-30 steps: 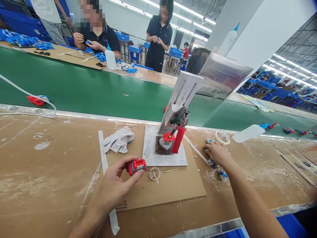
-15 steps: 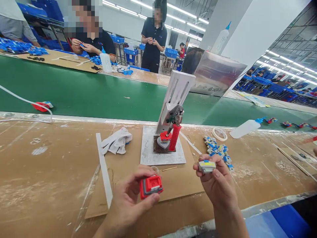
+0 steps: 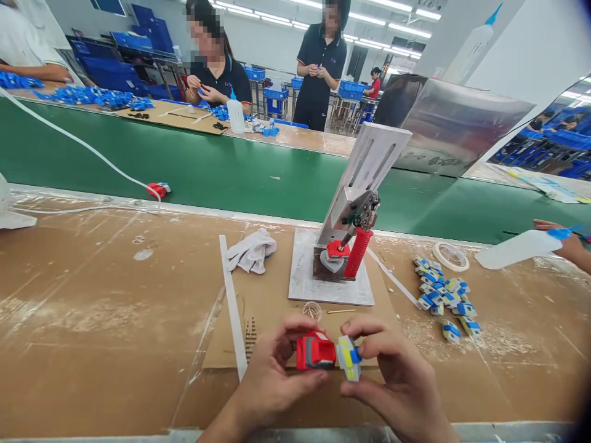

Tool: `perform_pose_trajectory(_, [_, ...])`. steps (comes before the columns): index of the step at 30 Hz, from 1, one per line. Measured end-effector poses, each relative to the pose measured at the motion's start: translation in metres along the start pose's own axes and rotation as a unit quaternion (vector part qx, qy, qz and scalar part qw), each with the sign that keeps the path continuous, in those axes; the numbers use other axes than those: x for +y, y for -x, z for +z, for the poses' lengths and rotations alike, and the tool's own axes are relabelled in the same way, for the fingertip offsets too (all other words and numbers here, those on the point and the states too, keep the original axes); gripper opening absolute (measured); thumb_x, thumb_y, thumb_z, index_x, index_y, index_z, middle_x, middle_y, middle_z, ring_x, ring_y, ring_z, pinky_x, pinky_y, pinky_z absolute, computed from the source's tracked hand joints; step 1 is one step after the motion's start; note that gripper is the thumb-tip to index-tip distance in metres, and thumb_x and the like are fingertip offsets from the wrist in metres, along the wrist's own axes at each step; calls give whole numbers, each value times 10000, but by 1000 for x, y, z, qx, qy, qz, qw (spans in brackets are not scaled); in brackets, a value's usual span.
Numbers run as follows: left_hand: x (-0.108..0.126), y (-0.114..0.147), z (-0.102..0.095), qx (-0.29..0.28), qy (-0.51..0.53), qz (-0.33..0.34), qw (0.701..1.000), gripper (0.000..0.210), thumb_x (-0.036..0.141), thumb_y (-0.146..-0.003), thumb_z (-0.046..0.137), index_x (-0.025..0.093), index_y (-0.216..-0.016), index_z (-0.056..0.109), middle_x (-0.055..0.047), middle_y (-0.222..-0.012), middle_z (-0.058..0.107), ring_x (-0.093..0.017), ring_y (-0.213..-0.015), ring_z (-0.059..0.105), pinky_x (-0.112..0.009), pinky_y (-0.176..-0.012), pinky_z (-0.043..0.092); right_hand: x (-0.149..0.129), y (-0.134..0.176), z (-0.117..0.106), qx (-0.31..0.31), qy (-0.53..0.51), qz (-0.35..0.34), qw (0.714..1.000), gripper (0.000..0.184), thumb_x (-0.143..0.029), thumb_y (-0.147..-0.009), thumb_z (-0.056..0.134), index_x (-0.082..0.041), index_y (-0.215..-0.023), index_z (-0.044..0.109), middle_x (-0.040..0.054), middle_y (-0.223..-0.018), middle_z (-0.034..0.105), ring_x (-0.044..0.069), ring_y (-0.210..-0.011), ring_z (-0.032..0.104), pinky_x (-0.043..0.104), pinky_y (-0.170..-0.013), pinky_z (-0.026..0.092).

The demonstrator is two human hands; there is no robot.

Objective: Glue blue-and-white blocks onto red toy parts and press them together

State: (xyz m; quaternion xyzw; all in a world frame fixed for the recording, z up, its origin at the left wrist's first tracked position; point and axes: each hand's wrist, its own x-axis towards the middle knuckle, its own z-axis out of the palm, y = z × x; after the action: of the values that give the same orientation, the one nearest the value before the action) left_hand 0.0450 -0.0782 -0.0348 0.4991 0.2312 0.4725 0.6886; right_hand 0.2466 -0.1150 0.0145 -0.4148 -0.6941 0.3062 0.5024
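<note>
My left hand [image 3: 277, 369] is closed around a red and grey plastic part [image 3: 314, 351] with a recess in its face. Between the fingertips and thumb of my right hand [image 3: 392, 369] is a smaller grey, yellow and blue plastic part [image 3: 348, 358], turned on its side. The two parts face each other close together, with at most a narrow gap. Beyond them stands a toggle press [image 3: 364, 209] with a red handle; another red part [image 3: 338, 249] sits beneath its plunger. A small clear dish [image 3: 312, 311] and a thin brown stick [image 3: 340, 311] lie just past my hands.
Several grey, yellow and blue parts [image 3: 446, 292] lie in a pile on the right, near a tape roll [image 3: 450, 256] and a white bottle [image 3: 517, 249]. White gloves [image 3: 252, 249] rest left of the press. A green belt [image 3: 240, 175] runs behind; co-workers are across it.
My right hand has brought the smaller part leftward to the red part and turned it on its side. The view has shifted left. A person's hand now shows at the right by the bottle.
</note>
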Motion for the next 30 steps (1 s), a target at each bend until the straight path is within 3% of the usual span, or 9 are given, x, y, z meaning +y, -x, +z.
perform_pose_trajectory(6, [0,0,-4,-52,153,-119,980,487,453,-752,848,235,-1122,620,-1,-889,658,-65,-741,602,-136,-664,489,0,-3,1,-69,73,-61,993,330,-251,-825,795,-281,-1047,553,35,-1111,661,169,-1014,658,278,-880,560])
perform_pose_trajectory(12, [2,-2,-3,-43,113,-162,979,554,512,-728,847,209,-1134,622,-9,-924,658,-68,-768,589,-138,-673,477,1,-8,2,-92,100,-81,987,300,-223,-837,777,-264,-1023,546,31,-1095,647,151,-993,650,259,-865,560])
perform_pose_trajectory(18, [8,2,1,-29,31,-177,983,592,589,-810,745,199,-1224,582,-71,-1036,667,-143,-895,634,-210,-746,526,-4,-12,-3,-120,158,-71,978,272,-159,-848,746,-233,-995,529,46,-1050,650,145,-959,646,229,-797,560])
perform_pose_trajectory(22, [13,9,6,30,-120,-178,976,650,625,-904,594,183,-1376,528,-140,-1236,621,-248,-1125,621,-341,-959,520,-2,-13,7,-67,179,-113,975,219,-72,-857,689,-188,-944,525,62,-1004,636,142,-934,627,233,-787,556])
perform_pose_trajectory(25, [19,8,15,22,-174,-141,974,755,534,-828,716,195,-1451,458,-133,-1350,582,-282,-1274,562,-361,-1102,443,8,-9,26,-15,187,-184,965,45,-137,-939,591,-158,-940,552,99,-994,630,187,-989,615,306,-843,580])
perform_pose_trajectory(28, [25,-1,21,16,-173,-131,976,778,349,-702,819,177,-1389,496,-123,-1322,618,-270,-1227,609,-313,-1051,491,18,-3,42,42,193,-230,953,49,-112,-948,525,-134,-954,568,135,-1004,621,231,-1037,607,366,-852,598])
perform_pose_trajectory(30, [33,-10,17,11,-199,-129,971,699,290,-697,798,174,-1340,548,-113,-1292,642,-249,-1180,638,-293,-1017,512,21,-1,38,39,182,-224,957,105,-58,-902,559,-145,-959,572,123,-1035,603,221,-1059,602,347,-876,591])
